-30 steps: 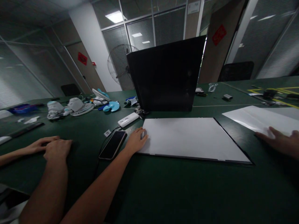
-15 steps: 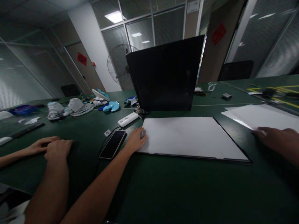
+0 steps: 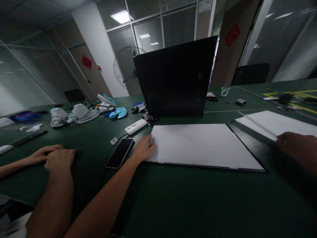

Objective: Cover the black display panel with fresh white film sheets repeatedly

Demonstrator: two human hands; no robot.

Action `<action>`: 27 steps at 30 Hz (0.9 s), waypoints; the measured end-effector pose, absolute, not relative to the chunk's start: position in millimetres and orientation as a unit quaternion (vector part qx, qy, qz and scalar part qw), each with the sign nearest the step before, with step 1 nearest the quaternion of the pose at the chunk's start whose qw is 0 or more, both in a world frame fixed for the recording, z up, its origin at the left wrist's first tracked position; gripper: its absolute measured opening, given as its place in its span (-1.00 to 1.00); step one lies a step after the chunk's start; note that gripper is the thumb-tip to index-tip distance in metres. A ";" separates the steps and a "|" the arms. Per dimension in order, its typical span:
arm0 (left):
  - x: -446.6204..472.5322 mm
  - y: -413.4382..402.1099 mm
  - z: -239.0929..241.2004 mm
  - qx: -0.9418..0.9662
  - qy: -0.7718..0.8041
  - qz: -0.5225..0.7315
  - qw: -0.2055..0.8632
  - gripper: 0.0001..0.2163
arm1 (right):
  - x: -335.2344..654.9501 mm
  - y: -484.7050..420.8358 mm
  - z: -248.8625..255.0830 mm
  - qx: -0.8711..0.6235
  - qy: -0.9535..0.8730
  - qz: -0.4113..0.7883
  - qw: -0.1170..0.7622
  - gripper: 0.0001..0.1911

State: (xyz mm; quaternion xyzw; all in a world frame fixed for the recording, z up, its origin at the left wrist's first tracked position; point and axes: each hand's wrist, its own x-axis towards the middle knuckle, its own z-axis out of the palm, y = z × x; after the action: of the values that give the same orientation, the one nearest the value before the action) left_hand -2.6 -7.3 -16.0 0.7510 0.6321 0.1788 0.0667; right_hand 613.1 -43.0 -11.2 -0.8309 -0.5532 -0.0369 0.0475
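My left hand (image 3: pixel 143 149) lies flat with fingers stretched on the near left corner of a large white sheet (image 3: pixel 203 145), which rests on a thin black-edged board in front of me. A black phone (image 3: pixel 120 153) lies just left of that hand, with a cable running to it. My right hand (image 3: pixel 298 148) is at the far right, its fingers curled at the near edge of a second white sheet (image 3: pixel 272 120). That edge looks slightly lifted off the green table (image 3: pixel 185 205).
A tall black panel (image 3: pixel 175 79) stands upright behind the sheet. A white power bank (image 3: pixel 135 126), a blue fan blade (image 3: pixel 118 113) and white fan parts (image 3: pixel 86 115) lie at the back left. A co-worker's two hands (image 3: pixel 55 156) rest together at the left.
My right hand went from flat with spread fingers to curled, and drew back to the right with the second sheet following. My left hand and the co-worker's hands stayed put.
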 end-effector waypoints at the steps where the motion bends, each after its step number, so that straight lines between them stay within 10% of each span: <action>1: -2.2 -8.0 -14.9 0.751 0.632 0.179 0.068 -0.47 | 602.9 -46.3 -4.6 -0.832 -0.553 -0.035 0.042 -0.38; 13: -5.9 -7.5 -8.0 0.708 0.674 0.187 0.094 -0.38 | 478.9 -69.4 -4.6 -0.538 -0.823 -0.166 0.077 -0.46; 27: -6.1 -9.2 -6.2 0.727 0.647 0.178 0.143 -0.38 | 438.2 -85.1 -10.2 -0.437 -0.891 0.079 0.094 -0.36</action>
State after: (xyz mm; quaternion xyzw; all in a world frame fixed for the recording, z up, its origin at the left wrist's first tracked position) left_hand -6.1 -9.2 -6.2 0.7275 0.6471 0.1780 0.1426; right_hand 438.2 -85.1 -10.2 -0.4373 -0.8909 0.0787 0.0942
